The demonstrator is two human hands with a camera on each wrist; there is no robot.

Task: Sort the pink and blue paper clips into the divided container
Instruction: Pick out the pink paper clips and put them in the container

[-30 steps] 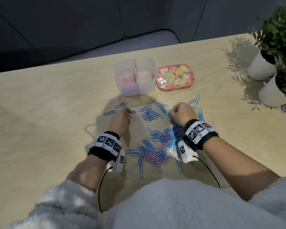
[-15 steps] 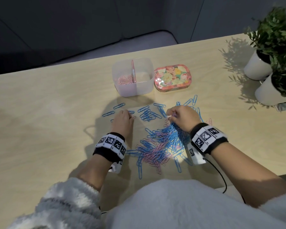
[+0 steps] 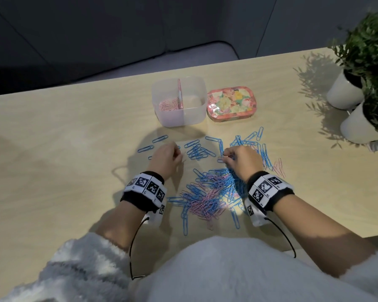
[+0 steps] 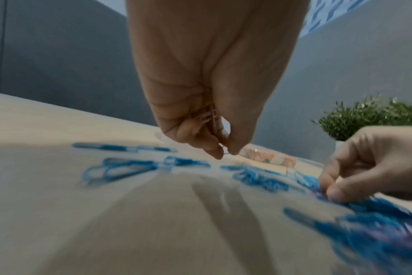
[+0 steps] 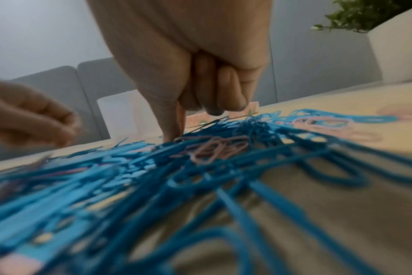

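A mixed pile of pink and blue paper clips (image 3: 210,192) lies between my wrists, with loose blue clips (image 3: 196,150) beyond it. The clear divided container (image 3: 195,118) stands further back; pink clips (image 3: 167,104) lie in its left compartment, and I see none in the right one. My left hand (image 3: 180,156) hovers left of the pile, its curled fingers holding a few pink clips (image 4: 213,119). My right hand (image 3: 225,156) reaches down at the pile's far edge. Its thumb and forefinger pinch a pale pink clip (image 3: 220,159) there, and its other fingers (image 5: 226,89) are curled in.
A flowered tin (image 3: 230,104) sits right against the container's right side. Two white pots with green plants (image 3: 345,88) (image 3: 358,125) stand at the table's right end. A few pink clips (image 3: 278,167) lie right of my right hand. The table's far edge (image 3: 118,80) runs just behind the container.
Both hands have stayed at about the same spots. The right fingertips have closed on a clip at the pile's far edge. The left hand still holds its pink clips.
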